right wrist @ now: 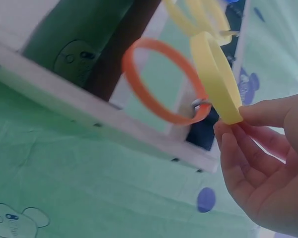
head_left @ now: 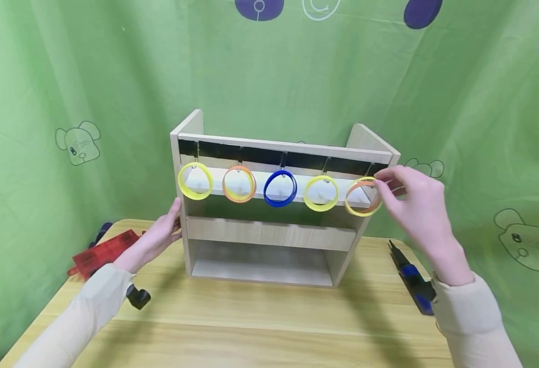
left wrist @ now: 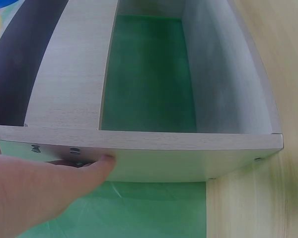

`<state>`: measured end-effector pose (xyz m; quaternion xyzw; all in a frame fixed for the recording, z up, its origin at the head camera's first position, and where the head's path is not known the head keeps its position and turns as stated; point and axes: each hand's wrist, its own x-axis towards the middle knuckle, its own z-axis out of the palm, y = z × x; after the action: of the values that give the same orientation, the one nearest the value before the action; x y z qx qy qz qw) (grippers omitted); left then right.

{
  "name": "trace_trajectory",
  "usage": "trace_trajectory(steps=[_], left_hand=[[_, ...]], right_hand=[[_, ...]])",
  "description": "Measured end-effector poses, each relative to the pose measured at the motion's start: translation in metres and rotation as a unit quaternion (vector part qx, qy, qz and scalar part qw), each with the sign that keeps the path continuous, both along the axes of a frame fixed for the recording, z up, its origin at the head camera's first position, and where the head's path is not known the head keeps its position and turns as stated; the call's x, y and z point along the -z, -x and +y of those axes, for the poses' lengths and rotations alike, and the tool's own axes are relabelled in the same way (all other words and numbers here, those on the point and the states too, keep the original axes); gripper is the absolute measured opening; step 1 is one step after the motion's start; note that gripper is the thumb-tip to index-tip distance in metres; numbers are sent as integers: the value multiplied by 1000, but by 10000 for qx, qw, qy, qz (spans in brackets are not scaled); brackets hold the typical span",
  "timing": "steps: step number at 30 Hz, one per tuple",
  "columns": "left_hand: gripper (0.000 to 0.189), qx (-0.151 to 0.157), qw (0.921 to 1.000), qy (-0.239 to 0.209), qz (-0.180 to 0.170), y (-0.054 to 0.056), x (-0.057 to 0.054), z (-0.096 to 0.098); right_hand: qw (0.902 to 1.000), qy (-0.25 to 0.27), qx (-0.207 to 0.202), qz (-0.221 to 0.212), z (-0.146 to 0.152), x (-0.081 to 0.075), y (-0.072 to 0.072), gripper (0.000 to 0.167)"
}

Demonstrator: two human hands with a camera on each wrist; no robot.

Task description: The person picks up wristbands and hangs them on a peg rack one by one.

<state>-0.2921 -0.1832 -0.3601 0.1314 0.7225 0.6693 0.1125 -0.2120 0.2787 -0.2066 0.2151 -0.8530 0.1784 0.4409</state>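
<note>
A small wooden shelf (head_left: 269, 232) stands on the table, with hooks along a black strip (head_left: 260, 154). Wristbands hang from the hooks: a yellow one (head_left: 180, 186) at the left, an orange-and-yellow pair, a blue one (head_left: 274, 203), and another yellow one (head_left: 315, 207). At the rightmost hook my right hand (head_left: 419, 204) pinches a yellow wristband (right wrist: 208, 74) between thumb and fingers, beside an orange wristband (right wrist: 161, 45) on that hook. Whether the pinched band is on the hook, I cannot tell. My left hand (head_left: 156, 237) rests against the shelf's left side panel (left wrist: 159, 163), fingers extended.
Left on the table (head_left: 260, 327) lies a red translucent object (head_left: 106, 253), partly behind the left forearm, with a black part (head_left: 138, 296) near the sleeve. A blue-and-black tool (head_left: 412, 281) lies at the right. Green curtain (head_left: 269, 61) surrounds the table.
</note>
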Motion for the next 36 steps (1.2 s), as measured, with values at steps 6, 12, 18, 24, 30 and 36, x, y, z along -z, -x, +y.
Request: trace_trajectory(steps=[6, 12, 18, 24, 30, 36], left_hand=[[89, 0, 10000, 27, -3, 0, -1, 0], [90, -10, 10000, -17, -12, 0, -1, 1], [89, -3, 10000, -67, 1, 1, -1, 2], [89, 42, 10000, -56, 1, 2, -1, 3], [89, 42, 10000, -41, -3, 2, -2, 4], [88, -19, 9994, 323, 155, -2, -3, 2]], right_hand=[[9996, 7, 97, -277, 8, 3, 10, 8], [9990, -16, 124, -423, 11, 5, 17, 9], [9981, -117, 248, -560, 13, 7, 14, 12], [9978, -112, 332, -564, 15, 8, 6, 15], [9989, -29, 283, -364, 15, 10, -2, 15], [9997, -179, 179, -55, 7, 18, -12, 13]])
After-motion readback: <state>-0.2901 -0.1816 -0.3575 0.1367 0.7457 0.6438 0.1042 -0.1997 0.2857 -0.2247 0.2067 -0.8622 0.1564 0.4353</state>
